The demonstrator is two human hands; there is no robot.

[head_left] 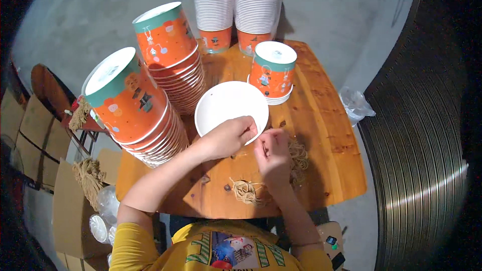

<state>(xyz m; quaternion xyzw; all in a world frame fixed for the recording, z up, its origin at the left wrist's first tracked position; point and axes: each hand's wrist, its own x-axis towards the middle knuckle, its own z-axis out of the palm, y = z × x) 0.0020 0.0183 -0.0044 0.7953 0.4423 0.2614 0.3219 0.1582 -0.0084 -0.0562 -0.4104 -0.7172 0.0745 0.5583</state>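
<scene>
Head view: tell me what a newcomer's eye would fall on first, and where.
The bright orange-and-green upturned tubs likely catch the eye first, in two tall stacks at the table's left, one nearer and one behind. Next comes the round white bowl mid-table, with the left hand and right hand close together at its near-right rim. A loose tangle of beige strands lies at the table's near edge.

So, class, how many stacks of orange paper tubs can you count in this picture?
5: the near-left stack, the stack beyond it, the back pair's left stack and right stack, and the short stack on the right. More could hide behind them.
</scene>
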